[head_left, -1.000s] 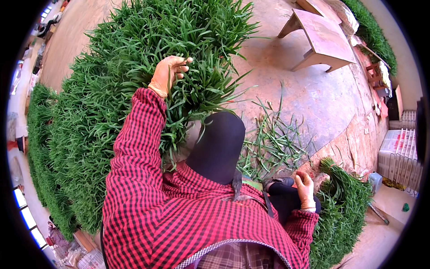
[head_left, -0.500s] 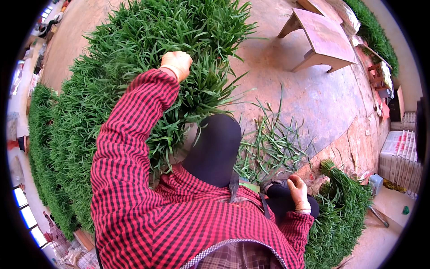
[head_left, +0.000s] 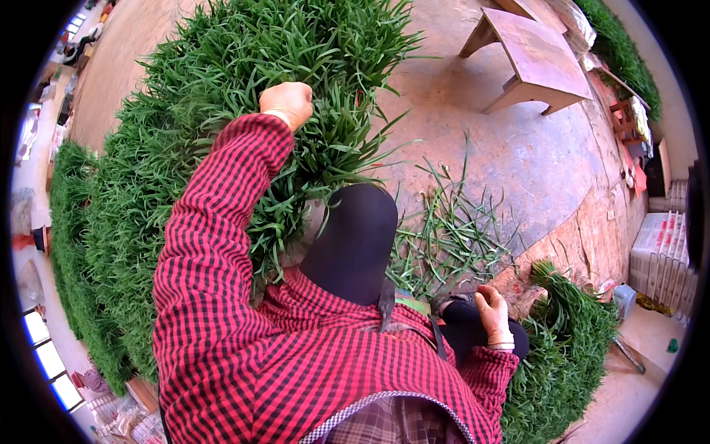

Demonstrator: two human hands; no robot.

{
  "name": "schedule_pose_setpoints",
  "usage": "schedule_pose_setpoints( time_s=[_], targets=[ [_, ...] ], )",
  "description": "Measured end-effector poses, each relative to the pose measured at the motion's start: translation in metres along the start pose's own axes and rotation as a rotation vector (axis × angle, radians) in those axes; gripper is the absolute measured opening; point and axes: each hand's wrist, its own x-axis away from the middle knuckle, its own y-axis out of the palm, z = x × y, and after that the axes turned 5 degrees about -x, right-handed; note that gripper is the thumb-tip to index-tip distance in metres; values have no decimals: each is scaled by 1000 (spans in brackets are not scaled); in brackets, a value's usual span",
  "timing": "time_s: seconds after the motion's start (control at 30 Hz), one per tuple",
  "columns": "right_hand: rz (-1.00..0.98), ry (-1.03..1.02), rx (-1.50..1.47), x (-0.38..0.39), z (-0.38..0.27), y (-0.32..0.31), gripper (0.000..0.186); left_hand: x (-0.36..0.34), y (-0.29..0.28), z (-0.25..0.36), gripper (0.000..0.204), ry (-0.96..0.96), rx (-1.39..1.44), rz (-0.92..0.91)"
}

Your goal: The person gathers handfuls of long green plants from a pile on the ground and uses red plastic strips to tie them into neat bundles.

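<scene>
My left hand [head_left: 287, 103] is closed in a fist over the tall pile of long-leaved greens [head_left: 244, 59] in front of me. Its fingertips are turned down and away, so what it grips, if anything, is hidden. Beside my bent right leg, low on the right, my right hand [head_left: 494, 317] is curled with thumb and forefinger close together; I cannot make out anything between them. A bundle of greens [head_left: 547, 275], stalk ends gathered, lies just right of it. Loose green stalks [head_left: 455, 229] are scattered on the floor between my knee and that bundle.
A low wooden stool [head_left: 536, 55] stands on the floor at the far right. More greens [head_left: 78, 266] stretch along the left. On the right are a white wire-sided crate [head_left: 662, 255], a small clear tub [head_left: 623, 300] and a short stick [head_left: 629, 355].
My left fist has shifted slightly to the left over the greens and stays closed. My right hand has hardly moved, and the scattered stalks look the same.
</scene>
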Motion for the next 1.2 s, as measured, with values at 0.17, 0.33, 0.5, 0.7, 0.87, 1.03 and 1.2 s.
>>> schedule_pose_setpoints(
  time_s=[0.17,0.33,0.5,0.7,0.87,1.03,1.2],
  targets=[
    [3,-18,-14,-1,2,-2,34,-6,4,-30,24,-111,822,222],
    [22,-39,3,-2,6,-2,34,32,-41,-23,12,-3,1524,368],
    [13,-37,-19,-4,13,-1,34,100,-91,37,14,225,1627,241],
    [21,-61,20,-3,7,2,34,156,-51,104,50,521,1155,95],
    [12,-57,9,0,11,0,33,70,1,56,46,144,851,458],
    [4,-61,-45,2,14,0,33,47,32,50,38,86,799,319],
    [7,-52,-38,3,9,0,32,43,39,53,19,58,1217,195]
  ],
)
